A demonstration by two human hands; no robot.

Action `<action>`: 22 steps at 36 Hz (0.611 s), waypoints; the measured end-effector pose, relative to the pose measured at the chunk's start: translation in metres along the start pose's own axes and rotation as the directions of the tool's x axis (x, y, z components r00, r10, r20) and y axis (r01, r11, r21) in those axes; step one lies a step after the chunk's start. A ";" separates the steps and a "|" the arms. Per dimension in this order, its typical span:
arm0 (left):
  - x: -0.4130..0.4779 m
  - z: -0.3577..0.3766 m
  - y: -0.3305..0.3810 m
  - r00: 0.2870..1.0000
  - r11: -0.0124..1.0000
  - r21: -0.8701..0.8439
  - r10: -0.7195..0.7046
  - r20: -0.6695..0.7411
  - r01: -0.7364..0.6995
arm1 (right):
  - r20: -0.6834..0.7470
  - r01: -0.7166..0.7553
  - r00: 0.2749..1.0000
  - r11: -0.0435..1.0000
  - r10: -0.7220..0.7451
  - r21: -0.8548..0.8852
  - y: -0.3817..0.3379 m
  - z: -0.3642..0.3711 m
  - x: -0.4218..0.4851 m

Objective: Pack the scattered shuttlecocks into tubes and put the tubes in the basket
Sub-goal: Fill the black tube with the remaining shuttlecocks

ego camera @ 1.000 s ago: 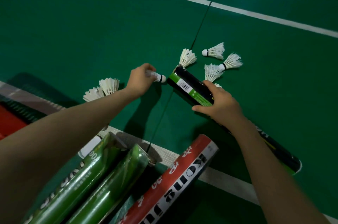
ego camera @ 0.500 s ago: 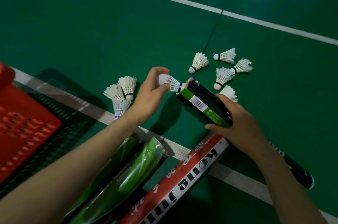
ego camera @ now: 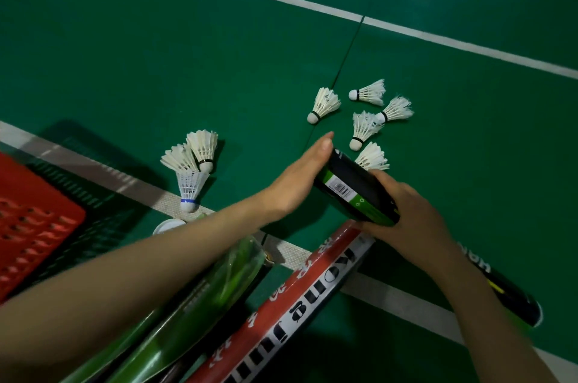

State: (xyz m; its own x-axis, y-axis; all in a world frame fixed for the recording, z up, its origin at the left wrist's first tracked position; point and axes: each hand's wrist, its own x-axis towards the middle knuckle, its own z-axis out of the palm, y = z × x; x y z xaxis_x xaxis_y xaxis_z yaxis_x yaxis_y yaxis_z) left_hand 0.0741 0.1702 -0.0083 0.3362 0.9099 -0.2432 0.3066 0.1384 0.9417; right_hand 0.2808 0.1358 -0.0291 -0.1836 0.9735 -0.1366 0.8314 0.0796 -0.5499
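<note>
My right hand grips a black and green tube that lies slanted on the green court floor. My left hand lies flat with its fingers over the tube's open far end; no shuttlecock shows in it. Several white shuttlecocks lie loose beyond the tube, among them one near the dark floor seam and one touching the tube's far side. Three more shuttlecocks cluster to the left, one with a blue band. The red basket sits at the left edge.
Two green tubes and a red and white tube lie under my arms at the bottom. A white cap rests on the white court line. Another white line crosses the far floor.
My left hand pushed the shuttlecock it held into the tube's mouth and now lies flat over the opening. The view shifted, so the red basket shows more.
</note>
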 end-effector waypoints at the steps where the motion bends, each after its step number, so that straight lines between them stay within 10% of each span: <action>1: 0.007 -0.002 0.003 0.999 0.999 -0.014 -0.031 0.032 0.031 | -0.005 -0.017 1.000 1.000 0.017 -0.004 0.005 0.001 0.002; 9: 0.092 -0.027 -0.005 0.984 0.924 0.343 -0.144 -0.101 0.170 | -0.094 -0.153 0.985 0.987 0.147 -0.052 0.035 0.003 0.030; 22: 0.222 -0.046 -0.021 0.995 0.369 0.930 -0.095 0.034 0.003 | -0.051 -0.237 0.970 0.972 0.236 -0.009 0.041 -0.010 0.055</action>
State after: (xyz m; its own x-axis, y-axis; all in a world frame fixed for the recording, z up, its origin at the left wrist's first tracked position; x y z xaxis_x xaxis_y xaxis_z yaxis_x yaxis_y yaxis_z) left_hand 0.1017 0.3872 -0.0712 0.3359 0.8787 -0.3390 0.9418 -0.3097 0.1305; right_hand 0.3096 0.1951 -0.0510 0.0449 0.9744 -0.2205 0.8558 -0.1513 -0.4946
